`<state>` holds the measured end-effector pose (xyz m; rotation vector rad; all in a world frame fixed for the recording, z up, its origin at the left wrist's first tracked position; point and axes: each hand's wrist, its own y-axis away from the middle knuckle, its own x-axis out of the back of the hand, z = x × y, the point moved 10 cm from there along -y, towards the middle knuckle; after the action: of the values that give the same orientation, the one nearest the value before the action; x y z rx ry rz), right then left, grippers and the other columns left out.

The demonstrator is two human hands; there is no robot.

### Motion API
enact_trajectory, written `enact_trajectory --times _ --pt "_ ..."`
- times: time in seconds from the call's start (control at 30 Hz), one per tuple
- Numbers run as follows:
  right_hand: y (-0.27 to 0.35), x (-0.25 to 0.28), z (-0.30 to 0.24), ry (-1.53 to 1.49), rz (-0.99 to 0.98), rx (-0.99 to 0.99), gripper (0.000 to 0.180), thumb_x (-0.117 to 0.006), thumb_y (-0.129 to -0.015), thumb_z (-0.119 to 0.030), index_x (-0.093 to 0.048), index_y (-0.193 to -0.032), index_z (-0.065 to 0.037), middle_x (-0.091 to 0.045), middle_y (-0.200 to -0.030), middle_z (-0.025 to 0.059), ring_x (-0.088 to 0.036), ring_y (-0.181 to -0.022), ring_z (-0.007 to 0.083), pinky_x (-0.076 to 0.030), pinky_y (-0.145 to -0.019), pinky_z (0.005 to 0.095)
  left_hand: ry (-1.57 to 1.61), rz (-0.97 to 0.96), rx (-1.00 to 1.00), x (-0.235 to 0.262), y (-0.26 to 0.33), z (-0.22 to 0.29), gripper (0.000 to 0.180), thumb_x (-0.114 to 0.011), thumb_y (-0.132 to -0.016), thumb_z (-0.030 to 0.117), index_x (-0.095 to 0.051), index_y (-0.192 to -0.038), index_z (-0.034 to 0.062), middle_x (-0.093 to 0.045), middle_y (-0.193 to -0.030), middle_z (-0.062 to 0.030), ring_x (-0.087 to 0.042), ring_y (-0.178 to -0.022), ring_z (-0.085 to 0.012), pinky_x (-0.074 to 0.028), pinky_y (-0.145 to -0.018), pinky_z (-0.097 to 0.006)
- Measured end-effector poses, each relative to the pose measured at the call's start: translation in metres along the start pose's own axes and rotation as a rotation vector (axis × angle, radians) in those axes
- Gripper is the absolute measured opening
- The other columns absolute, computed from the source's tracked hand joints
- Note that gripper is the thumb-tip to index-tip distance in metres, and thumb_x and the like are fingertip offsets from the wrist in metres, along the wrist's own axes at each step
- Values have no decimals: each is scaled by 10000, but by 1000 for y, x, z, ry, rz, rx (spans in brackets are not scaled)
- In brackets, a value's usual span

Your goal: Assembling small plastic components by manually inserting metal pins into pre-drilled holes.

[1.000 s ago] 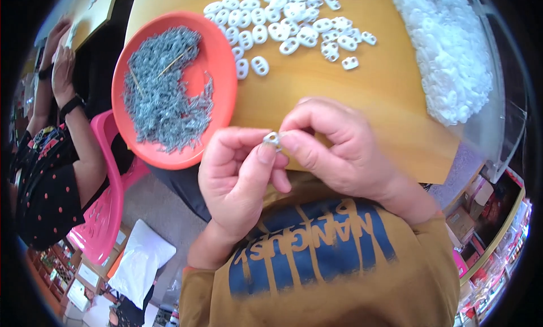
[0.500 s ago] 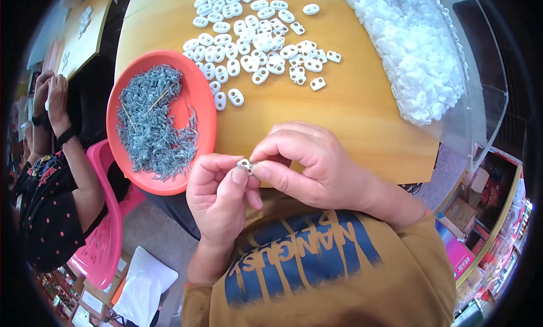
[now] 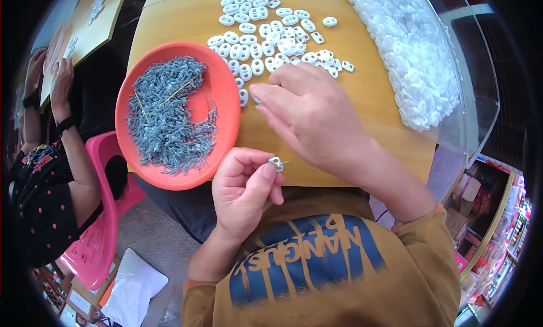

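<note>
Your left hand (image 3: 240,185) pinches a white piece (image 3: 275,161) at its two o'clock, and from this a thin metal bit (image 3: 287,162) points to three o'clock. Your right hand (image 3: 314,115), fingers bent, is over the table (image 3: 390,152); I cannot tell if it holds something. The plate (image 3: 224,104) lies towards ten o'clock.

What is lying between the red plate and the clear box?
In the head view, loose white two-hole pieces lie there on the table, with the right hand over it.
</note>
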<state>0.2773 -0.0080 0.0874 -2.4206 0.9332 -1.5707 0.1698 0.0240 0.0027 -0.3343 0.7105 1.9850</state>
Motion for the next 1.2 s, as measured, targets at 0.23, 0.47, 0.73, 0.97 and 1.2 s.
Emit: enact_trajectory --times 0.23,0.47,0.73,0.97,1.2 --pt "-3 -21 1 132 -85 4 144 -622 -671 -49 -551 -795 -31 -530 -763 80 -528 -728 253 -420 -653 348 -8 -44 5 -1 1 0 97 -498 -849 13 -481 -941 -12 -572 -741 -74 -523 -520 -71 -431 -480 -170" --pt "2 -22 0 4 -99 -10 153 -610 -692 -29 -559 -836 -20 -523 -741 78 -535 -703 232 -434 -639 313 16 -61 12 2 1 1 97 -494 -848 9 -483 -941 -14 -573 -745 -78 -524 -526 -73 -432 -483 -171" --pt "46 -31 13 -1573 -177 -937 226 -575 -822 -132 -553 -1006 -4 -555 -849 -10 -490 -716 62 -432 -668 193 146 -40 65 -1 7 2 85 -502 -837 10 -478 -917 -7 -583 -727 -102 -518 -486 -95 -428 -446 -182" --pt "56 -32 13 -1849 -147 -911 227 -582 -818 -146 -550 -1004 -21 -554 -847 -1 -496 -730 59 -423 -667 184 204 -62 -45 -9 6 19 101 -520 -831 33 -477 -915 0 -586 -708 -112 -509 -455 -104 -418 -405 -187" --pt "60 -24 15 -1660 -204 -868 239 -598 -807 -164 -560 -990 -15 -565 -845 6 -517 -764 63 -429 -690 200 185 -20 -74 -12 1 31 102 -528 -829 48 -481 -909 3 -585 -691 -110 -503 -448 -100 -414 -400 -185"
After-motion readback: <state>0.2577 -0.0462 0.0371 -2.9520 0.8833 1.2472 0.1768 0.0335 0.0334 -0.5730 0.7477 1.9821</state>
